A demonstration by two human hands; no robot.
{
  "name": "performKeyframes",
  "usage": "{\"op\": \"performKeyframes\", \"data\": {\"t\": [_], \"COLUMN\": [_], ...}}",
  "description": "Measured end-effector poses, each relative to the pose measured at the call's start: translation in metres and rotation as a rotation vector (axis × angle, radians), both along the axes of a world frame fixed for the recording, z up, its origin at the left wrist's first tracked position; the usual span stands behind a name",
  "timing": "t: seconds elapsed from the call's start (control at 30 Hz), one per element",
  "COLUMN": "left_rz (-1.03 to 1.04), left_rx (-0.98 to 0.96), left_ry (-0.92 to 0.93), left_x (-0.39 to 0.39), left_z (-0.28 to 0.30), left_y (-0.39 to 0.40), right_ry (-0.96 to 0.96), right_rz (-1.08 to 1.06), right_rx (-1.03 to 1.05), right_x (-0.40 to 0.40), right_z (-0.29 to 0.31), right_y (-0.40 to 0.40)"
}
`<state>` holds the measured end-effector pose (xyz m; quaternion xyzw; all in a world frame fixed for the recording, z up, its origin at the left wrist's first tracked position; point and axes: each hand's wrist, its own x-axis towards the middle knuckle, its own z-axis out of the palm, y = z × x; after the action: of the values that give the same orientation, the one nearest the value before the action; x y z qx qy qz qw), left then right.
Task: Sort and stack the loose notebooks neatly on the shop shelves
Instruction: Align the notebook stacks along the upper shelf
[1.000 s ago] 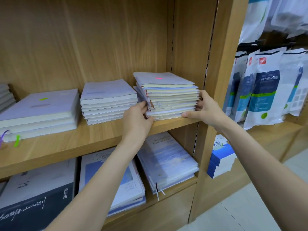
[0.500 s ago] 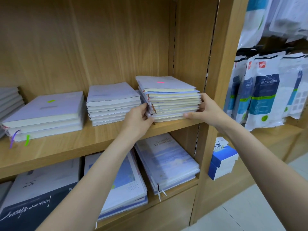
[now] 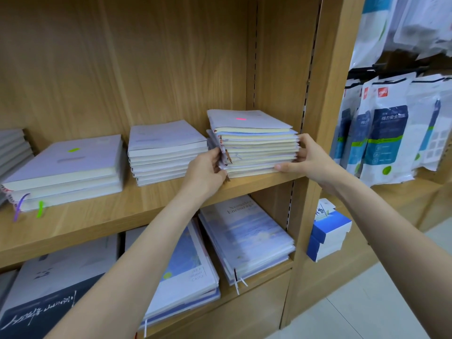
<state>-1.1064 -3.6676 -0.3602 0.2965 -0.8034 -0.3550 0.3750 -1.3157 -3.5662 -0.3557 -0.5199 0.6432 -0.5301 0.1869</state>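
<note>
A stack of several pale lilac notebooks (image 3: 254, 145) with a pink sticker on top sits at the right end of the wooden shelf (image 3: 102, 216). My left hand (image 3: 205, 170) grips the stack's left edge, fingers curled round the lower books. My right hand (image 3: 305, 157) grips the stack's right front corner, thumb along the bottom edge. The stack's edges are slightly uneven. To its left stand a second neat stack (image 3: 166, 152) and a wider stack (image 3: 66, 172) with a green sticker.
The shelf's upright side panel (image 3: 318, 94) stands right beside the stack. Below lie larger blue notebooks (image 3: 244, 236) and a dark-covered book (image 3: 46, 304). Hanging packaged goods (image 3: 384, 133) and a blue-white box (image 3: 327, 236) are to the right.
Both hands keep hold of the right stack. My right hand's fingers have moved up the stack's right side; the view has shifted slightly.
</note>
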Motion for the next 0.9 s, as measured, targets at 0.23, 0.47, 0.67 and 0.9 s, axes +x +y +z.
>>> {"op": "performKeyframes", "data": {"t": [0.23, 0.47, 0.67, 0.9], "left_rz": [0.033, -0.034, -0.121, 0.037], "left_rx": [0.047, 0.027, 0.240, 0.289], "left_ry": [-0.014, -0.090, 0.134, 0.237], "left_x": [-0.004, 0.002, 0.013, 0.003], "left_z": [-0.003, -0.003, 0.004, 0.000], "left_y": [-0.004, -0.005, 0.004, -0.001], "right_ry": [-0.047, 0.020, 0.066, 0.049], "right_rz": [0.013, 0.031, 0.028, 0.033], "right_rx": [0.049, 0.084, 0.089, 0.070], "right_x": [0.001, 0.001, 0.002, 0.005], "right_z": [0.003, 0.003, 0.003, 0.003], "right_y": [0.000, -0.001, 0.000, 0.001]}}
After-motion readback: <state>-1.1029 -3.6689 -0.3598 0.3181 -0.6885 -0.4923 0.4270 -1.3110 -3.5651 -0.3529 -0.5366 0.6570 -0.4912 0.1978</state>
